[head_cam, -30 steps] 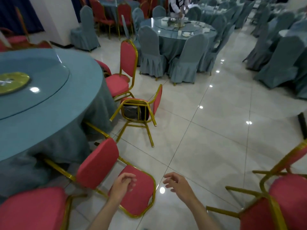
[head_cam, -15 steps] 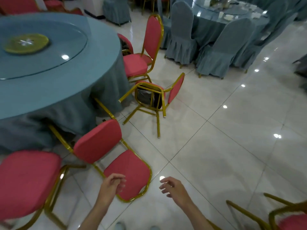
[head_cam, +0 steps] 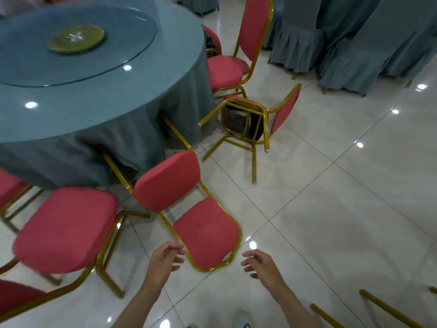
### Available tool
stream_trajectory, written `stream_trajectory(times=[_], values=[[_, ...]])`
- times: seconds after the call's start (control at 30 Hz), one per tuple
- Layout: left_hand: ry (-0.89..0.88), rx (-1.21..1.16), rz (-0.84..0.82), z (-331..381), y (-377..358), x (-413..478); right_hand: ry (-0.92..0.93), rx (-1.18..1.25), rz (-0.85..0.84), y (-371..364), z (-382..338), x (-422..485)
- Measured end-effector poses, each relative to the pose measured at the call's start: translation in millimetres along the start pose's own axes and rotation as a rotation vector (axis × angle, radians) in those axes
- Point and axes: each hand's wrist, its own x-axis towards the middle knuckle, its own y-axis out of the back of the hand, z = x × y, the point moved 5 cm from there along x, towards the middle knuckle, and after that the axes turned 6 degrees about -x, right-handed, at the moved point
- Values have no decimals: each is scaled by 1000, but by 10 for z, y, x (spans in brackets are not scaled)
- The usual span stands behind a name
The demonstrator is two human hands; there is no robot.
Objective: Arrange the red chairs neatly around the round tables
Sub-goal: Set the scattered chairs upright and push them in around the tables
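Red chair (head_cam: 165, 181) closest to the camera is laid flat on its back on the tiled floor (head_cam: 331, 221). Its gold legs are poked under the cloth of the round table (head_cam: 94, 102) and its padded backrest is pointed at the hands. A second chair (head_cam: 283, 112) is dumped on its side further off, beside an upright chair (head_cam: 224, 69). The left hand (head_cam: 163, 259) and right hand (head_cam: 262, 266) are held low either side of the backrest's end. Fingers are loosely curled, nothing's gripped.
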Motion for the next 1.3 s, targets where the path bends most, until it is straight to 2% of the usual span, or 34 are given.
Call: stream_trajectory(times=[0.17, 0.37, 0.57, 0.77, 0.83, 0.97, 1.13, 1.3], values=[[-6, -28, 14, -510, 27, 585, -13, 1, 10, -295, 341, 676], [93, -93, 44, -1444, -45, 1398, -103, 47, 5, -591, 1024, 1543], [182, -202, 120, -2510, -207, 2423, -164, 264, 97, -828, 1760, 2561], [100, -64, 223, -3704, -408, 3634, -238, 254, 166, -1057, 2634, 3777], [136, -2, 300, -4061, -412, 3919, -280, 241, 207, -1123, 2898, 4058], [244, 63, 363, -4603, -445, 4225, -395, 211, 230, -1276, 3456, 4398], [381, -126, 236, -5050, -603, 4388, -487, 193, 67, -1565, 3931, 4520], [419, -253, 213, -5110, -731, 4260, -470, 247, 85, -1702, 3990, 4582]])
